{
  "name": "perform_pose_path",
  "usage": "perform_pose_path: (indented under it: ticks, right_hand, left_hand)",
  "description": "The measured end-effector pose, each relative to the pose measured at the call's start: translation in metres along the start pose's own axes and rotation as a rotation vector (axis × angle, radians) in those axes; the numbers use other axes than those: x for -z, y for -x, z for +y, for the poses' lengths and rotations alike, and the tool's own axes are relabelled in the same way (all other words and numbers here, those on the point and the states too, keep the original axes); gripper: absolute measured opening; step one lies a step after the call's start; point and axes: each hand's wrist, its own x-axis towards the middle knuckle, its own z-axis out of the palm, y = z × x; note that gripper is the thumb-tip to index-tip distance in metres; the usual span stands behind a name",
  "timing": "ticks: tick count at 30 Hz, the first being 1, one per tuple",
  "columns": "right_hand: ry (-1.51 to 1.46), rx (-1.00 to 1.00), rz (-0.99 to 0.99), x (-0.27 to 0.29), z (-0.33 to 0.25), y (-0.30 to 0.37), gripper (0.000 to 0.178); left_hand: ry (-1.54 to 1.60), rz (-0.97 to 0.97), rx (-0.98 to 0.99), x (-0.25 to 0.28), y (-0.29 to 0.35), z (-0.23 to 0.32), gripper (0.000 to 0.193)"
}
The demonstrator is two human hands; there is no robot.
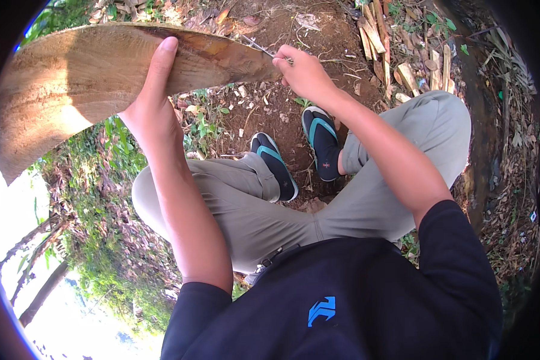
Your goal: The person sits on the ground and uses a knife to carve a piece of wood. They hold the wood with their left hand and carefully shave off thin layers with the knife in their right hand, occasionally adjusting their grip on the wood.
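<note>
A large slab of wood (96, 69), broad at the left and tapering to the right, is raised at the upper left. My left hand (153, 99) grips its lower edge, thumb laid over the face and the other fingers hidden behind it. At the slab's narrow right end, my right hand (303, 72) is closed in a pinch on a thin grey rod (257, 45). The rod slants up and left past the slab's upper edge. What kind of tool it is, I cannot make out. Whether the right fingers also touch the wood is unclear.
Split wood pieces (408, 78) lie on the ground at the upper right. My feet, in dark footwear with teal straps (324, 129), rest on brown soil scattered with chips and dry leaves. Green plants (111, 240) grow at the left, near bare branches (42, 294).
</note>
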Motion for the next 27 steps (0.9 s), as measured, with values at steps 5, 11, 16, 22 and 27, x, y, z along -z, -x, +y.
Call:
perform_pose_path:
  ticks: [5,11,16,22,27]
  right_hand:
    - [-0.027,0.035,0.015,-0.001,-0.029,0.015,0.019]
    - [0.049,0.08,0.055,-0.003,-0.016,0.011,0.019]
    - [0.035,0.07,0.044,-0.006,-0.01,0.004,0.018]
    - [0.044,0.06,0.032,0.0,-0.004,0.0,0.019]
    - [0.099,0.079,0.08,-0.001,0.009,-0.005,0.019]
  left_hand:
    - [0.002,0.004,0.04,0.006,0.0,0.001,0.042]
    - [-0.035,-0.032,0.047,0.006,-0.001,0.0,0.043]
    - [0.058,0.016,0.038,0.003,-0.001,-0.001,0.047]
    - [0.041,0.0,0.043,0.002,-0.001,0.001,0.048]
    - [0.051,0.026,0.006,-0.003,-0.002,-0.001,0.047]
